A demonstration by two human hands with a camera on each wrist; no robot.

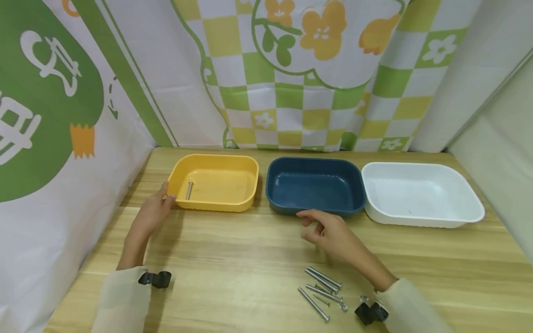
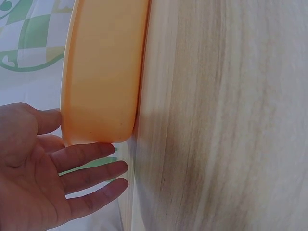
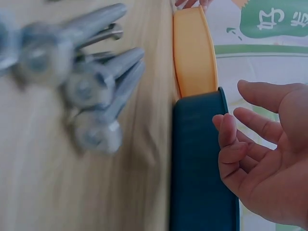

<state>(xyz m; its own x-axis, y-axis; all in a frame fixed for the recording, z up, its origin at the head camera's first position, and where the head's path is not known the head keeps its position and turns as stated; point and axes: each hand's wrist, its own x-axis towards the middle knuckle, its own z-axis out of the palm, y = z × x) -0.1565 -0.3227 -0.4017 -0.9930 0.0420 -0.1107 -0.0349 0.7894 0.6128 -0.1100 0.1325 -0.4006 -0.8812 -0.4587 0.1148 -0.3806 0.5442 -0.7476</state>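
Observation:
The yellow tray [image 1: 245,206] stands on the left with one metal screw [image 1: 189,190] lying inside it. At its front left corner my left hand [image 1: 151,213] touches the rim, thumb and fingers fairly straight in the left wrist view. My right hand [image 1: 333,233] hovers at the front edge of the dark blue tray [image 1: 316,210], its fingers loosely bent and nothing between them. Nearer to me, several long bolts [image 1: 313,305] lie in a loose group with a small pointed screw [image 1: 321,300] and a little ring-ended piece [image 1: 343,307].
A white tray [image 1: 424,220] stands at the right, touching or nearly touching the blue one. All three trays line the back of the wooden table [image 1: 233,263]. A patterned cloth [image 1: 287,106] hangs behind them. Each sleeve carries a small black camera [image 1: 156,279].

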